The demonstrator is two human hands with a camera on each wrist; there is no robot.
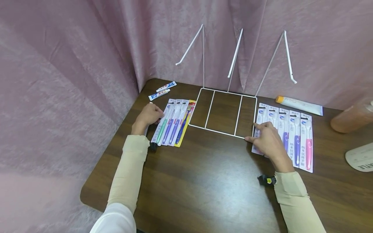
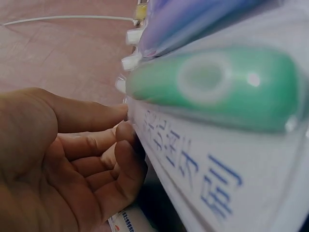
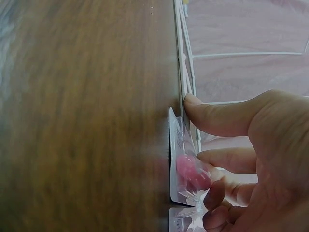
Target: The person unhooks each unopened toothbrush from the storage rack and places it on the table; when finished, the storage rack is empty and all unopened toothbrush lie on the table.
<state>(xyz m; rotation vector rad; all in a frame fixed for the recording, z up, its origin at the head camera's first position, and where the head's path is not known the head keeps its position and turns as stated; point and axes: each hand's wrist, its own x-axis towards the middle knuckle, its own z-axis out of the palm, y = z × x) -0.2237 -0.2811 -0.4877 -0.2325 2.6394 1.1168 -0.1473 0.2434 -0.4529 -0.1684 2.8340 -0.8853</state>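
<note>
Thumb and fingertips of my left hand (image 1: 149, 114) pinch the outer edge of a packaged green toothbrush (image 1: 162, 130), seen closely in the left wrist view. This pack lies at the left of a row with packaged purple toothbrushes (image 1: 171, 127) and a yellow-backed one (image 1: 183, 125). My right hand (image 1: 268, 139) is at the near right corner of a white wire rack (image 1: 217, 130), its thumb and index finger spread against the wires. Below that palm lies a second row of packaged toothbrushes (image 1: 306, 142); a pink handle end (image 3: 192, 171) shows beside the fingers in the right wrist view.
Two small toothpaste tubes (image 1: 159, 94) lie at the back left. A larger orange-capped tube (image 1: 300, 105) is behind the right row. An orange-brown bottle (image 1: 351, 118) and a white container (image 1: 359, 157) stand at the right. The rack's three prongs (image 1: 236, 53) rise before a pink curtain.
</note>
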